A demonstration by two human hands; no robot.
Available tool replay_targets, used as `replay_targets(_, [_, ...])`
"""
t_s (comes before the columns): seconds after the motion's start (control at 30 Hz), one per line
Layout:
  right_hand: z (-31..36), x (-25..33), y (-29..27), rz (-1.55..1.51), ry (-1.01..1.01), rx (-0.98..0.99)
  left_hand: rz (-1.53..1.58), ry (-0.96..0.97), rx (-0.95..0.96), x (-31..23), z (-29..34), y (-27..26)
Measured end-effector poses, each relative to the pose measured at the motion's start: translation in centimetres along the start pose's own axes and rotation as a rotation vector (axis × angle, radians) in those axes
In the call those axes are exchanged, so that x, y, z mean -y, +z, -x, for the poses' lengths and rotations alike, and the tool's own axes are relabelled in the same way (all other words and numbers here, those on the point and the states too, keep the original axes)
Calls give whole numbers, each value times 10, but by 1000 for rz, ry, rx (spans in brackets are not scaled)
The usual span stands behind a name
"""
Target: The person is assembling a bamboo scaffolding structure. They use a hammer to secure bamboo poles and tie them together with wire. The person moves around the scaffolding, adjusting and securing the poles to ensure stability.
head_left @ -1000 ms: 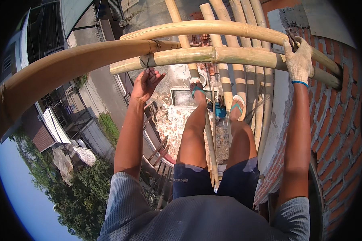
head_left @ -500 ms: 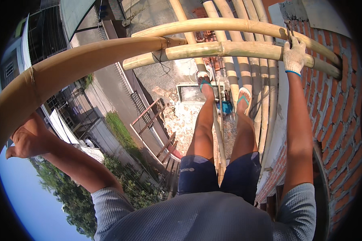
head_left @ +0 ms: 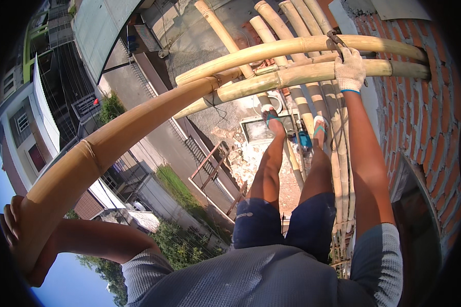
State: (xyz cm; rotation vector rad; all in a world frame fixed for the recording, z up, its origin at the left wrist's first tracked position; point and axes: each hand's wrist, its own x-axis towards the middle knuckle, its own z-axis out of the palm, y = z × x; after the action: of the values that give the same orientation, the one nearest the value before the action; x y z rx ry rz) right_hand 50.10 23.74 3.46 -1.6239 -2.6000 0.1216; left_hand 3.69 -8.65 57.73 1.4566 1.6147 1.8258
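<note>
My left hand [head_left: 45, 258] is wrapped round the near end of a thick bamboo pole [head_left: 105, 146] at the lower left. This pole slants up to two level bamboo poles, the farther pole [head_left: 271, 49] and the nearer pole [head_left: 302, 75]. Dark ties [head_left: 213, 100] sit where they cross. My right hand [head_left: 350, 71], in a white knitted glove with a blue cuff, rests over the nearer level pole. It is closed on a dark metal tool like pincers [head_left: 335, 40], whose head sticks out above the fingers; the palm side is hidden.
My feet, in flip-flops [head_left: 320, 125], stand on lower bamboo poles [head_left: 306, 110], high above ground. A brick wall [head_left: 415, 117] rises at the right. Below lie broken rubble [head_left: 256, 158], a framed panel [head_left: 256, 130] and a blue object [head_left: 303, 139]. Houses and overhead wires fill the left.
My left hand was beside the slanting pole with its thumb out; now its fingers curl round it. My right hand has shifted left along the level poles with the tool. The whole view has turned slightly.
</note>
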Motion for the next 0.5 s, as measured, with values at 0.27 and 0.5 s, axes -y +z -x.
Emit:
replay_targets(0.27, [1,8,-7,24,46,18,44,64,-147,-7,10,-20])
replay_targets(0.5, [1,6,-10,-55,10,13,132,-6,-147,-8,14,-15])
